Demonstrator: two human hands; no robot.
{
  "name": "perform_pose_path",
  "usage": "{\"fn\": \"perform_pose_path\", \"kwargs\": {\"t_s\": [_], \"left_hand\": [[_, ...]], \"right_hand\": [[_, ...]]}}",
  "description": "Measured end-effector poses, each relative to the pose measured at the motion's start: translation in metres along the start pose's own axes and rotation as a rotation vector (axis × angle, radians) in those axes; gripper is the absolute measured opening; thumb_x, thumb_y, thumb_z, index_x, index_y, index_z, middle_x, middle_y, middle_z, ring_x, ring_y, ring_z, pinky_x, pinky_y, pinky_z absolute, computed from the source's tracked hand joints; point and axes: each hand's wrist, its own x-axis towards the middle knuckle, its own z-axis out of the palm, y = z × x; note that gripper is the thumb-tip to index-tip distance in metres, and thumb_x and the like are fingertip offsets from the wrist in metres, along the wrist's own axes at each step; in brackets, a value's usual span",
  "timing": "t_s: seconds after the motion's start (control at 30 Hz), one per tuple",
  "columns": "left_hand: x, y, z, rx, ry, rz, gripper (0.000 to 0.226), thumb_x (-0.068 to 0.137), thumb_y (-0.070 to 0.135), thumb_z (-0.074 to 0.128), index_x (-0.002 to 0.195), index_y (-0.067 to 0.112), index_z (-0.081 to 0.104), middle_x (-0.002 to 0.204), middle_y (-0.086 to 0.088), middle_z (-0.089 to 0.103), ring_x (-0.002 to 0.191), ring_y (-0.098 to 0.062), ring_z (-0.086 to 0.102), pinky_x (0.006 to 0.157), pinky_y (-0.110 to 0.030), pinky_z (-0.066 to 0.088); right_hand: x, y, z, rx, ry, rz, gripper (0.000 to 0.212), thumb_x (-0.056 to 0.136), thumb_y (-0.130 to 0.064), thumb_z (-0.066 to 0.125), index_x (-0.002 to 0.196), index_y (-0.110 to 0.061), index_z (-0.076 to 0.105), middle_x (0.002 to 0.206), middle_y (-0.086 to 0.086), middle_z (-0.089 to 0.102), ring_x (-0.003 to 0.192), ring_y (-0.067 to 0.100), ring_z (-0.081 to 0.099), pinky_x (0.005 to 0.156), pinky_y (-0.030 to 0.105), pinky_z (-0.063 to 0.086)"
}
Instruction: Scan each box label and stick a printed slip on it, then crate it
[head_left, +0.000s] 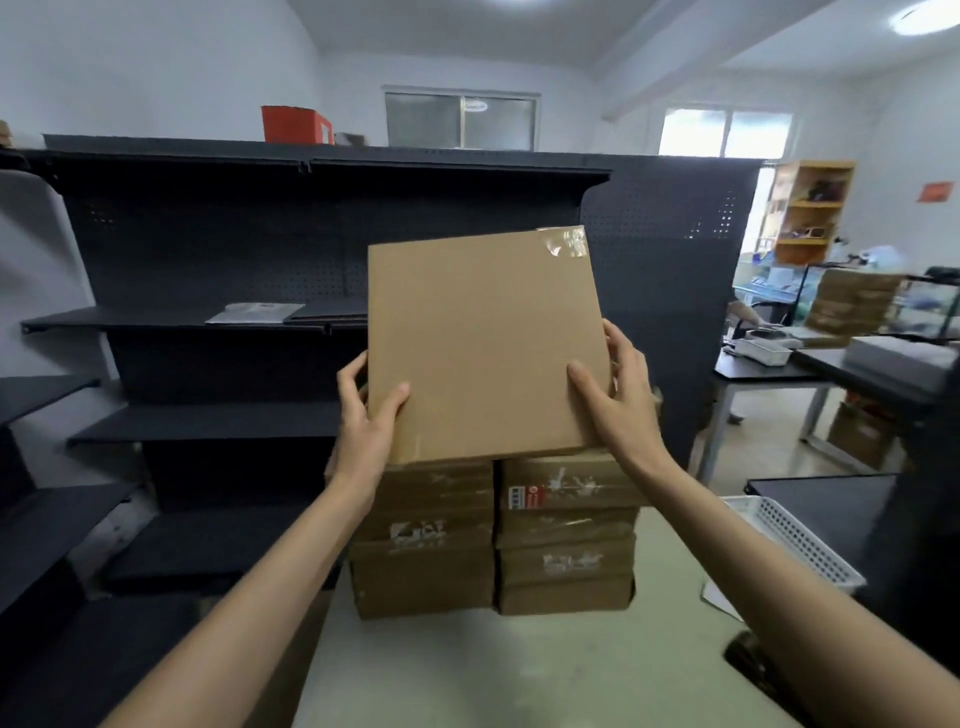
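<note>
box held upright above the stacks

dark shelving stands behind. two stacks of boxes sit on the pale table. a flat cardboard box is tilted up over them, plain face to camera. left hand and right hand grip its lower edges, thumbs in front.

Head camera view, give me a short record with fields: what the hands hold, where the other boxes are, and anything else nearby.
held item: cardboard box, raised upright with its plain face toward the camera, clear tape at its top right corner
left hand: grips the box's lower left edge
right hand: grips the box's lower right edge
label on held box: none visible on this face
other boxes: two stacks of boxes side by side on the table, under the held box
nearby: white perforated basket at right; dark shelving behind
</note>
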Motion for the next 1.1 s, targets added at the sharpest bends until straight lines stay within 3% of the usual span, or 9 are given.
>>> {"fn": "perform_pose_path", "kwargs": {"t_s": [0.13, 0.3, 0.37, 0.47, 0.57, 0.63, 0.77, 0.87, 1.1], "left_hand": [[-0.052, -0.001, 0.037, -0.011, -0.011, -0.077, 0.040, 0.100, 0.030, 0.045, 0.137, 0.033, 0.032, 0.130, 0.003, 0.049, 0.105, -0.008, 0.053, 0.077, -0.020, 0.045], [-0.125, -0.020, 0.068, -0.052, -0.043, -0.303, 0.070, 0.079, 0.070, 0.050, 0.137, 0.031, 0.046, 0.130, 0.009, 0.056, 0.114, -0.012, 0.053, 0.106, -0.039, 0.037], [-0.151, -0.023, 0.079, -0.051, -0.076, -0.345, 0.060, 0.084, 0.065, 0.048, 0.131, 0.028, 0.050, 0.121, 0.005, 0.060, 0.105, -0.010, 0.056, 0.102, -0.037, 0.040], [-0.178, -0.029, 0.096, -0.040, -0.158, -0.383, 0.066, 0.079, 0.069, 0.050, 0.133, 0.031, 0.047, 0.126, 0.001, 0.059, 0.114, -0.016, 0.056, 0.103, -0.045, 0.042], [-0.195, -0.032, 0.109, -0.019, -0.216, -0.409, 0.059, 0.090, 0.058, 0.046, 0.140, 0.027, 0.039, 0.129, 0.002, 0.055, 0.116, -0.014, 0.054, 0.102, -0.041, 0.042], [-0.202, -0.038, 0.117, -0.030, -0.215, -0.489, 0.073, 0.080, 0.067, 0.053, 0.139, 0.025, 0.043, 0.129, 0.001, 0.058, 0.116, -0.017, 0.057, 0.104, -0.043, 0.042], [-0.211, -0.059, 0.123, -0.049, -0.249, -0.642, 0.051, 0.085, 0.060, 0.054, 0.117, 0.022, 0.064, 0.108, 0.000, 0.071, 0.102, -0.020, 0.066, 0.095, -0.039, 0.048], [-0.216, -0.078, 0.125, -0.020, -0.246, -0.719, 0.048, 0.085, 0.059, 0.055, 0.114, 0.022, 0.063, 0.107, 0.000, 0.070, 0.099, -0.018, 0.064, 0.085, -0.034, 0.049], [-0.212, -0.117, 0.128, 0.103, -0.210, -0.863, 0.058, 0.078, 0.055, 0.067, 0.117, 0.014, 0.054, 0.107, -0.009, 0.066, 0.089, -0.020, 0.062, 0.068, -0.031, 0.047]], "right_hand": [[-0.043, 0.016, -0.060, -0.034, 0.004, 0.058, 0.058, 0.093, -0.033, 0.059, 0.145, -0.029, 0.033, 0.137, -0.004, 0.038, 0.118, 0.006, 0.042, 0.098, 0.026, 0.036], [-0.113, 0.044, -0.127, -0.093, -0.023, 0.161, 0.064, 0.085, -0.046, 0.056, 0.143, -0.028, 0.035, 0.133, -0.004, 0.041, 0.123, 0.011, 0.043, 0.107, 0.034, 0.036], [-0.137, 0.053, -0.148, -0.127, -0.029, 0.212, 0.067, 0.082, -0.050, 0.054, 0.142, -0.027, 0.036, 0.133, -0.004, 0.043, 0.123, 0.012, 0.042, 0.108, 0.038, 0.036], [-0.166, 0.068, -0.175, -0.150, -0.021, 0.273, 0.065, 0.081, -0.055, 0.054, 0.138, -0.029, 0.038, 0.130, -0.008, 0.046, 0.121, 0.014, 0.046, 0.104, 0.044, 0.040], [-0.187, 0.082, -0.192, -0.143, -0.027, 0.322, 0.061, 0.080, -0.061, 0.051, 0.133, -0.033, 0.039, 0.131, -0.011, 0.049, 0.119, 0.015, 0.051, 0.100, 0.049, 0.044], [-0.199, 0.091, -0.198, -0.144, -0.022, 0.346, 0.058, 0.081, -0.059, 0.051, 0.132, -0.032, 0.040, 0.132, -0.011, 0.049, 0.120, 0.013, 0.050, 0.101, 0.047, 0.043], [-0.214, 0.111, -0.200, -0.162, -0.024, 0.418, 0.056, 0.089, -0.046, 0.055, 0.137, -0.022, 0.041, 0.130, -0.009, 0.046, 0.123, 0.013, 0.046, 0.102, 0.036, 0.039], [-0.226, 0.136, -0.193, -0.207, -0.063, 0.511, 0.048, 0.096, -0.035, 0.053, 0.139, -0.019, 0.040, 0.131, -0.004, 0.048, 0.122, 0.015, 0.048, 0.102, 0.035, 0.039], [-0.248, 0.183, -0.160, -0.235, -0.190, 0.736, 0.057, 0.094, -0.044, 0.051, 0.142, -0.020, 0.035, 0.137, 0.003, 0.050, 0.122, 0.021, 0.051, 0.104, 0.044, 0.041]]}}
